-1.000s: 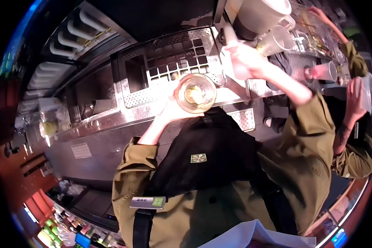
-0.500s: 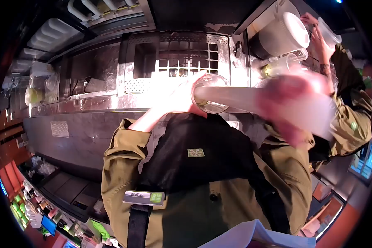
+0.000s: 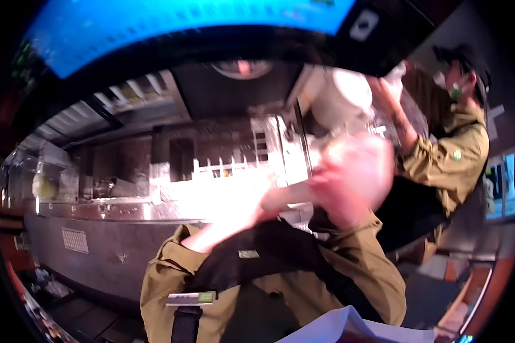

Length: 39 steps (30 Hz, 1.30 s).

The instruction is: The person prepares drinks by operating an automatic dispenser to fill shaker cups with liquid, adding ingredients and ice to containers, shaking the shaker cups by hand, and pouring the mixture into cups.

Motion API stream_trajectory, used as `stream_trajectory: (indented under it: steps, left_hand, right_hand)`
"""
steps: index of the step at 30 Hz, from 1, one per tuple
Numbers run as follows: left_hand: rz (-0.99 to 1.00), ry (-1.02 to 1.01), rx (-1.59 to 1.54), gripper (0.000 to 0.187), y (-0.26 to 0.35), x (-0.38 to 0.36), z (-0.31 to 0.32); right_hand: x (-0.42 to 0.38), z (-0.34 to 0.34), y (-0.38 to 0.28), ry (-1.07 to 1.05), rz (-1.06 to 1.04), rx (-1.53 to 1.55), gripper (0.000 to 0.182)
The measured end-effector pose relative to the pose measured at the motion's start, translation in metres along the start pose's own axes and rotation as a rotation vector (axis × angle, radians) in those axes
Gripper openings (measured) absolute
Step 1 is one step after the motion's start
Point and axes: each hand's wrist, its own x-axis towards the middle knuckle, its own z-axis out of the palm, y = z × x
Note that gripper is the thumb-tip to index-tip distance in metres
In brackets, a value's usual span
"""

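My left hand reaches out over the steel counter edge, washed out by bright light, with its fingers curled. The clear cup it grips in the earlier view is lost in glare and motion here. My right hand is smeared by motion and closed around a thick pale rod that looks like a muddler. The rod runs left from my right hand to the fingers of my left hand; its lower end is hidden there.
A sink with a grid lies in the steel counter. A tub with a white lid stands at the back right. To the right is a co-worker, a hand raised near a pale object. A blue screen hangs above.
The view has tilted up, bringing the blue screen and more of the co-worker into sight. My right hand has come nearer my left hand, and less of the rod shows between them.
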Motion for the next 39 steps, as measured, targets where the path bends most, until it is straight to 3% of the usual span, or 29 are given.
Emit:
stream_trajectory:
  steps: [1,2,4,6,8,11,12,13,16,19,20,23,26,30,32,34,35,38,39]
  left_hand:
    - [0.008,0.036,-0.048,0.066,-0.002,-0.001,-0.003]
    - [0.017,0.072,-0.095,0.068,-0.004,-0.003,-0.006]
    - [0.073,0.042,-0.054,0.064,-0.010,-0.001,-0.008]
    - [0.090,0.081,-0.039,0.056,-0.007,0.001,-0.020]
    - [0.110,0.104,-0.058,0.055,-0.008,-0.007,-0.018]
    - [0.124,0.184,-0.018,0.058,-0.017,-0.004,-0.009]
    - [0.116,0.192,0.019,0.059,-0.020,-0.006,-0.006]
    - [0.097,0.189,0.037,0.060,-0.017,-0.010,-0.003]
    - [0.126,0.113,-0.020,0.066,-0.018,-0.010,-0.006]
    - [0.097,0.144,0.038,0.066,-0.027,-0.014,0.003]
    - [0.115,0.154,0.030,0.067,-0.026,-0.014,0.004]
    - [0.176,0.137,0.022,0.067,-0.023,-0.018,0.001]
    - [0.157,0.160,0.048,0.062,-0.029,-0.019,-0.001]
    - [0.187,0.133,0.039,0.066,-0.026,-0.016,-0.005]
    - [0.158,0.145,0.035,0.065,-0.026,-0.018,-0.006]
    - [0.088,0.115,0.022,0.064,-0.021,-0.016,-0.009]
    - [0.095,0.109,0.034,0.064,-0.022,-0.019,-0.010]
    - [0.099,0.090,0.043,0.067,-0.024,-0.012,-0.010]
    - [0.093,0.093,0.029,0.068,-0.026,-0.007,-0.013]
  right_hand:
    - [-0.006,-0.011,0.002,0.034,0.072,0.277,0.031]
    - [0.005,-0.029,0.028,-0.309,-0.312,0.559,0.015]
    - [-0.003,-0.028,0.044,-0.292,-0.427,0.117,0.014]
    - [0.001,-0.024,0.017,-0.064,-0.149,-0.713,0.028]
    - [0.028,0.011,-0.026,-0.546,-0.222,-0.237,0.030]
    - [0.024,-0.050,-0.011,-0.667,-0.235,-0.119,0.021]
    - [0.009,-0.035,0.030,-0.400,-0.186,-0.172,0.023]
    - [0.006,-0.022,0.033,-0.322,-0.153,-0.233,0.021]
    - [0.035,-0.013,-0.026,-0.780,-0.290,-0.286,0.017]
    - [0.031,0.029,-0.036,-0.724,-0.318,-0.964,0.010]
    - [0.023,0.025,-0.004,-0.463,-0.157,-0.537,0.017]
    - [0.025,-0.005,0.000,-0.489,-0.025,0.073,0.026]
    - [0.004,-0.031,0.048,-0.177,0.056,-0.078,0.018]
    - [0.019,0.008,-0.021,-0.353,0.040,-0.434,0.028]
    - [-0.004,-0.040,0.062,-0.177,-0.079,-0.511,0.026]
    - [0.001,-0.004,0.040,-0.108,-0.024,-0.244,0.022]
    - [0.015,0.043,0.000,-0.116,0.088,0.079,0.022]
    - [0.033,-0.015,-0.004,-0.565,-0.154,0.326,0.026]
    - [0.029,-0.007,0.019,-0.420,-0.104,0.239,0.029]
